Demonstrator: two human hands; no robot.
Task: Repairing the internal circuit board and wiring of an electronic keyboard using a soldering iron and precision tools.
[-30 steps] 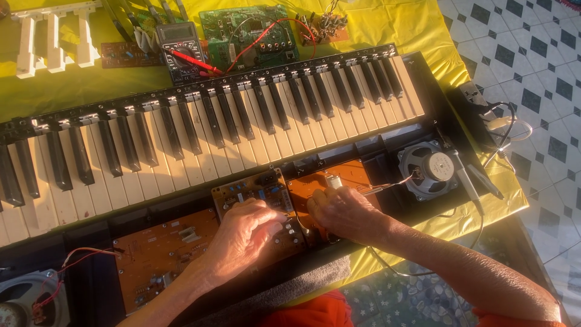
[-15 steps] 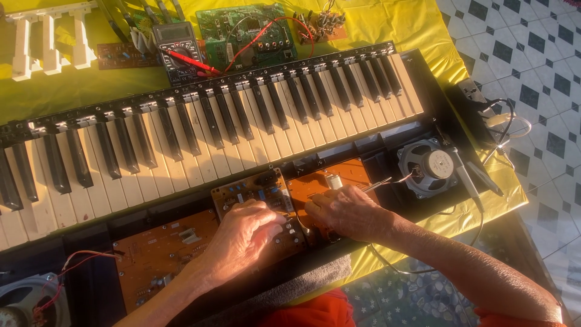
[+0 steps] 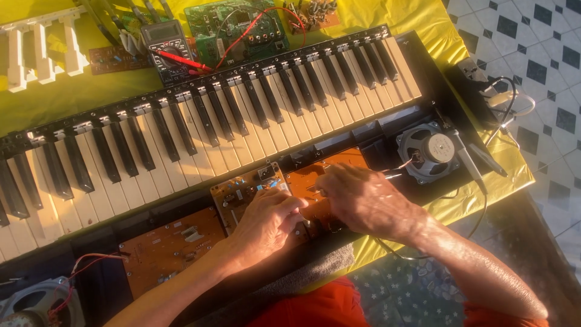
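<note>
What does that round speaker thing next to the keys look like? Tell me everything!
The speaker is round, with a grey cone and a shiny metal magnet in the middle. It lies magnet up in the black keyboard case, just past the right end of the keys. Thin wires run from its left edge toward the orange circuit board. The right hand is close to it but does not touch it.

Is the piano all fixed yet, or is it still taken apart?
Still apart. Done: the keyboard has its cover off, so its brown circuit boards and round speaker lie bare; loose white keys and a green board rest on the yellow cloth. In hand: the left hand and right hand press on the middle board. Left: closing everything up.
</note>
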